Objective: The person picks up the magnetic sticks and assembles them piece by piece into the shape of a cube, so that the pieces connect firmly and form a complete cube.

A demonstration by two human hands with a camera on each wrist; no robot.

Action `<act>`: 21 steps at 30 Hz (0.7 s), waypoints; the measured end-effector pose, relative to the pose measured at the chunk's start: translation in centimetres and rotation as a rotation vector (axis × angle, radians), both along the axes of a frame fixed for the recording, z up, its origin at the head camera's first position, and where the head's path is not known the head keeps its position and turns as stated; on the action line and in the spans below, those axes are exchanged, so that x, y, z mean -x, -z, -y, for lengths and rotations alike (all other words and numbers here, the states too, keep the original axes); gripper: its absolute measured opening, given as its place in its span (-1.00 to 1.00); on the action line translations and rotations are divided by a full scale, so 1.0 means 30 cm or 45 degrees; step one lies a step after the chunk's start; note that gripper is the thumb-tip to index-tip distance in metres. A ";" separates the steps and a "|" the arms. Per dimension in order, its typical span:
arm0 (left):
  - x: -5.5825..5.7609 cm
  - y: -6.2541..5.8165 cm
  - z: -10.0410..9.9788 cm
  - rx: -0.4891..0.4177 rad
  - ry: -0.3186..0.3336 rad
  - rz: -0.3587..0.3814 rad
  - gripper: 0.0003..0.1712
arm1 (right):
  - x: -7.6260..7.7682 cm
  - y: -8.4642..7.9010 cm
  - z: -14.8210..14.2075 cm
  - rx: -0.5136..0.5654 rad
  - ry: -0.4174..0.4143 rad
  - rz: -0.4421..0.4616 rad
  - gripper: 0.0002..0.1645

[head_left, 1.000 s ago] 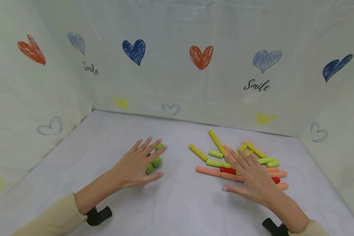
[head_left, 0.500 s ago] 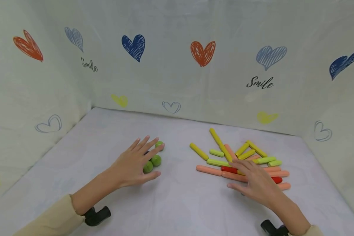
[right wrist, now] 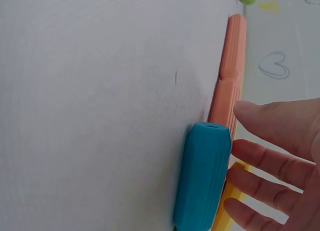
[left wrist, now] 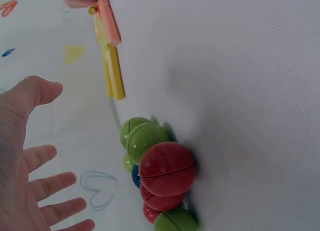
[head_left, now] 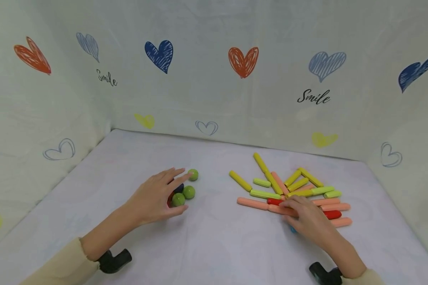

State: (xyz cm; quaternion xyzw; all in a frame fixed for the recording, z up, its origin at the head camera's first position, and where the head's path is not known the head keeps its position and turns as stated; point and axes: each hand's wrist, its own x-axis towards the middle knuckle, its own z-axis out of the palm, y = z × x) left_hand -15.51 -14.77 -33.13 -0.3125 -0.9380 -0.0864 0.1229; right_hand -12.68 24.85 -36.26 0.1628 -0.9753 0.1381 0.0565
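My left hand (head_left: 149, 198), fingers apart and relaxed, hovers beside a cluster of small balls on the left of the table. In the head view green balls (head_left: 189, 192) show past its fingertips, and a dark blue ball (head_left: 178, 188) is partly covered. The left wrist view shows red balls (left wrist: 168, 169) too, apart from the fingers. My right hand (head_left: 312, 219) reaches down over a pile of ribbed sticks, fingers bent but not closed round any. Its thumb is by a salmon stick (right wrist: 225, 102); a thick blue stick (right wrist: 202, 178) lies near the fingertips.
Yellow sticks (head_left: 259, 162), lime sticks (head_left: 264, 194) and red sticks (head_left: 332, 214) lie spread on the right of the white-covered table (head_left: 214, 245). A white cloth (head_left: 199, 95) printed with hearts stands behind it. Black wrist cameras (head_left: 115, 261) hang under both forearms.
My right hand has lowered onto the sticks and its fingers have bent. The left hand has shifted slightly left and its fingers have drawn in a little. The balls and sticks stay where they were.
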 end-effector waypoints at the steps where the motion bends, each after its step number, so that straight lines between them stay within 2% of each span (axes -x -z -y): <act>1: -0.001 0.001 0.002 -0.006 -0.005 -0.002 -0.13 | 0.003 0.003 0.000 0.003 -0.001 0.003 -0.67; 13: -0.007 0.009 0.021 -0.065 -0.035 0.044 -0.28 | 0.030 0.033 -0.009 -0.012 -0.022 -0.051 -0.68; 21: -0.018 0.026 0.019 -0.085 -0.108 0.146 -0.46 | 0.032 0.038 -0.005 -0.020 -0.025 -0.050 -0.70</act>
